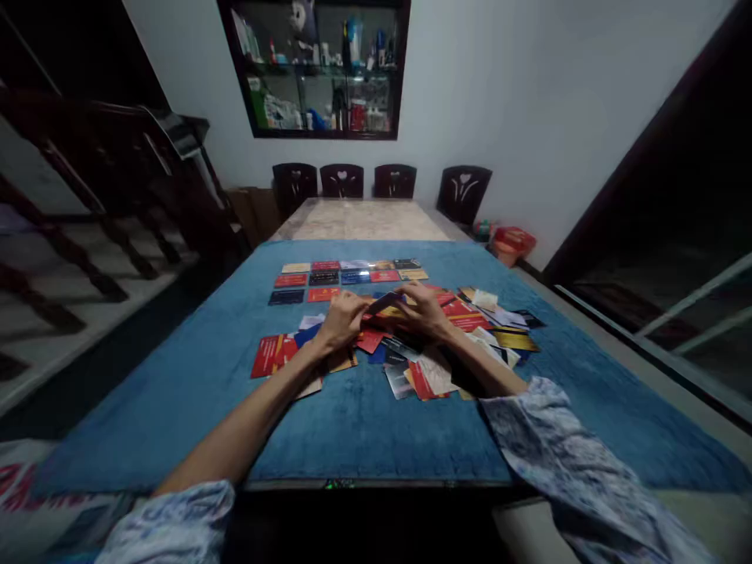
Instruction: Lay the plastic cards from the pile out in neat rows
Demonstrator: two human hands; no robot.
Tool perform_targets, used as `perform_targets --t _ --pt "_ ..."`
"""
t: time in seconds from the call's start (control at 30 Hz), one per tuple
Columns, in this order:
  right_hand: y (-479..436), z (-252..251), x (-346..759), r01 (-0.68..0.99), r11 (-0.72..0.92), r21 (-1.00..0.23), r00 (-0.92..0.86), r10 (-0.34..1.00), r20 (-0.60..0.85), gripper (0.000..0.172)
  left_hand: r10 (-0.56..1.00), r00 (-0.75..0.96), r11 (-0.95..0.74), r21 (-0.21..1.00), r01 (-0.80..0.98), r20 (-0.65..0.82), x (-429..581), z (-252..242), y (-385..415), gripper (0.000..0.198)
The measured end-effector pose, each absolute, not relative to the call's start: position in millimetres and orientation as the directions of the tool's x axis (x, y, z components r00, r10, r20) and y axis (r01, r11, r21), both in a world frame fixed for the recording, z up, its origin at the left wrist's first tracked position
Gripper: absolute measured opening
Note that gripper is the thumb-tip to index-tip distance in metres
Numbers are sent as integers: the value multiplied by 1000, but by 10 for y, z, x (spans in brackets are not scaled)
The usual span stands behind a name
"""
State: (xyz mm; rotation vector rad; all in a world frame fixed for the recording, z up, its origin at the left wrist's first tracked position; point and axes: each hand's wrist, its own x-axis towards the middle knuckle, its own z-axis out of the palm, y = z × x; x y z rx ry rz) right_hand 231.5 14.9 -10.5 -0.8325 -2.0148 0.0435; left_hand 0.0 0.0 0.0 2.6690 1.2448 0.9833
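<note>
A dark plastic card (pixel 381 303) is held tilted above the pile, between my two hands. My left hand (pixel 341 319) grips its left end, fingers curled together. At the other end, my right hand (pixel 424 310) pinches the card's right corner. Beneath and around both hands lies a loose heap of cards, with red cards (pixel 464 315) to the right and a red card (pixel 272 354) to the left. Beyond my hands, cards lie face up in rows, among them a black card (pixel 286 297) and an orange-red card (pixel 323 294).
A blue cloth (pixel 200 376) covers the near part of the long table, and bare pale tabletop (pixel 370 219) shows beyond it. Several dark chairs (pixel 341 182) stand at the far end. Behind them a glass-shelved cabinet (pixel 323 135) is set in the wall.
</note>
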Motion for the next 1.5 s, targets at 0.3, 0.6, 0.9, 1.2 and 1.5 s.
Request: perform_targets --t 0.3,0.6,0.9,1.2,1.5 --pt "199 -1 2237 639 752 -163 -416 516 749 19 662 436 -721 357 594 609 -28 -48 65 20" --pt "87 290 2094 674 714 188 -640 438 631 25 655 273 -727 488 483 705 -59 46 -38 14" --pt "63 441 1904 612 730 305 -734 380 562 21 684 222 -703 547 454 695 -95 -33 17 11" --pt "104 209 1855 647 730 221 -678 419 604 23 696 273 -693 523 496 664 -197 -57 31 27" --pt "36 -18 1999 715 682 150 -640 554 532 36 779 255 -582 508 635 573 -361 -52 77 5"
